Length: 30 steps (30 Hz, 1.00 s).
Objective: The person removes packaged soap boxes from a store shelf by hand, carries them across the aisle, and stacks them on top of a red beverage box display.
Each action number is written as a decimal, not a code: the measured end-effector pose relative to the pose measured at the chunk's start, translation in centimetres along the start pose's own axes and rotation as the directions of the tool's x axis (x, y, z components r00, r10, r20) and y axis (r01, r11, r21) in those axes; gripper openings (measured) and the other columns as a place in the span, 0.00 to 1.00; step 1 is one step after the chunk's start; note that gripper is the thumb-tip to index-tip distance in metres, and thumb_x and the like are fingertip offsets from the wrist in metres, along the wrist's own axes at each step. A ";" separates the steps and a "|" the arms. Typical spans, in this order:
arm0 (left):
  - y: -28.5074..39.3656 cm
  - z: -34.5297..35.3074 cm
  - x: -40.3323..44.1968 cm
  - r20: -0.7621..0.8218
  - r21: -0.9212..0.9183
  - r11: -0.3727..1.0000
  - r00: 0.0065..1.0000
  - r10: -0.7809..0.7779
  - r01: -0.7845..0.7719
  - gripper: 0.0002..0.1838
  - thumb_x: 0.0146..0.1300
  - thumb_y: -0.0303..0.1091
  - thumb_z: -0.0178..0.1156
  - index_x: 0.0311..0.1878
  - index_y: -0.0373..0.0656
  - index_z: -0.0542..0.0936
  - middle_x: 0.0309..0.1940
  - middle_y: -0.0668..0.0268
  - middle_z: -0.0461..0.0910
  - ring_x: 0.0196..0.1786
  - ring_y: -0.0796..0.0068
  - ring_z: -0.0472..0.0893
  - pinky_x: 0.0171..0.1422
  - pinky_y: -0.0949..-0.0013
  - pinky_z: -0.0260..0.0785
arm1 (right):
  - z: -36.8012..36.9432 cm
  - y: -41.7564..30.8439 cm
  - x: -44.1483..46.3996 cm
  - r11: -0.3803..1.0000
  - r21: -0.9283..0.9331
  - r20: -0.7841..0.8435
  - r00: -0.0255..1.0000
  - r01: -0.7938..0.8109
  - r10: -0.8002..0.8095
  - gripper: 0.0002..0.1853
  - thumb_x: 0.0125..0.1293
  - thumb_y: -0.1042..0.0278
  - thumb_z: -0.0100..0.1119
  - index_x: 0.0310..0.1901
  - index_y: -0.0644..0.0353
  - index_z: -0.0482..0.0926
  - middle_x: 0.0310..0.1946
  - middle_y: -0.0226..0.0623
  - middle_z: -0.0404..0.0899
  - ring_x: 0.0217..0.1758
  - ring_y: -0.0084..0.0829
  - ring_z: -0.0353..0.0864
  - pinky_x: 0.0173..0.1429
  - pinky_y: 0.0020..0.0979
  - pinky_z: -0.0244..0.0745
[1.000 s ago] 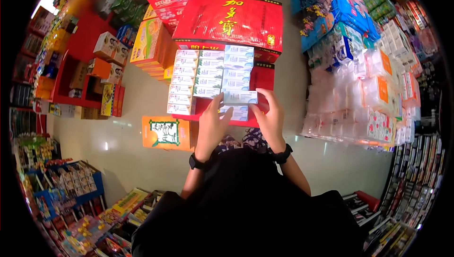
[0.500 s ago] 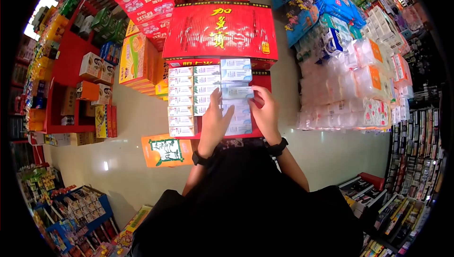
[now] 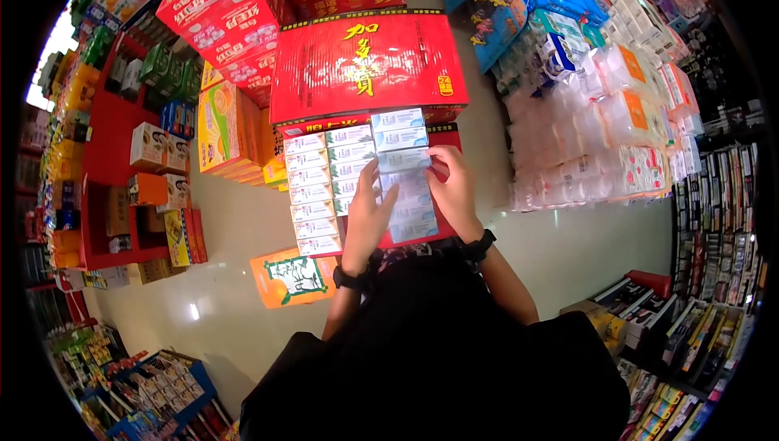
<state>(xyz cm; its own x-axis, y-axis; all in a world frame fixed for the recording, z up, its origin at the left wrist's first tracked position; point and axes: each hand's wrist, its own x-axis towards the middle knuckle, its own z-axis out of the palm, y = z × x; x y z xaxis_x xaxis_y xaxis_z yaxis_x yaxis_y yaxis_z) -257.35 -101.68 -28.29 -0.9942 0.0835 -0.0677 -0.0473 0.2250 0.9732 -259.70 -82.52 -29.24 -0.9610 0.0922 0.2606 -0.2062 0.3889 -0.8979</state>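
Three columns of small boxes lie on a red surface in front of a large red carton. The left column has pale boxes with orange edges; the middle column shows green leaf marks. At the right is a blue-white column. Both hands flank one blue-white box that sits on this column. My left hand touches its left end, thumb and fingers apart. My right hand pinches its right end with fingertips and thumb.
Red cartons and yellow cartons are stacked at the back left. An orange box is on the floor. Plastic-wrapped packs are piled at the right. A red shelf stands at the left, and more shelves line the right edge.
The view has shifted, so the columns appear lower and slightly left. Both hands have moved away from me along the blue-white column with the box, and more boxes show near its close end.
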 end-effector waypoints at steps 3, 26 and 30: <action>0.0 0.1 0.0 0.004 -0.025 1.000 1.000 -0.001 0.001 0.35 0.77 0.35 0.65 0.79 0.31 0.62 0.71 0.38 0.73 0.77 0.47 0.75 0.76 0.52 0.73 | 0.0 -0.4 0.2 1.000 -0.005 -0.010 1.000 0.010 -0.010 0.22 0.62 0.91 0.67 0.57 0.66 0.80 0.55 0.41 0.82 0.60 0.36 0.86 0.65 0.33 0.85; 1.1 -0.5 -0.9 0.069 -0.132 0.988 0.995 -0.075 0.083 0.35 0.78 0.28 0.60 0.83 0.39 0.59 0.81 0.50 0.64 0.84 0.53 0.63 0.83 0.53 0.61 | 0.0 -0.7 0.2 0.999 -0.042 -0.013 1.000 0.010 -0.010 0.19 0.64 0.88 0.64 0.55 0.64 0.80 0.57 0.42 0.81 0.60 0.42 0.86 0.63 0.35 0.83; 4.1 -1.1 -3.1 0.058 -0.045 0.993 0.992 -0.110 0.113 0.33 0.76 0.28 0.61 0.82 0.38 0.64 0.78 0.52 0.69 0.79 0.59 0.69 0.80 0.57 0.65 | -1.8 -2.0 -0.4 0.987 -0.139 -0.021 0.996 0.081 -0.085 0.18 0.65 0.86 0.63 0.56 0.63 0.81 0.59 0.44 0.81 0.61 0.47 0.85 0.64 0.38 0.81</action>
<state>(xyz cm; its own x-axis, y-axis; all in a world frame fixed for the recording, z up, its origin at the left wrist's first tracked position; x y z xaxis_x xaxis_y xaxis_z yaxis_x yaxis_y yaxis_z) -254.52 -102.14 -23.85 -0.9757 0.1141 -0.1871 -0.1635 0.1890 0.9683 -258.59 -81.68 -26.91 -0.9359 0.0784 0.3435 -0.2559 0.5191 -0.8155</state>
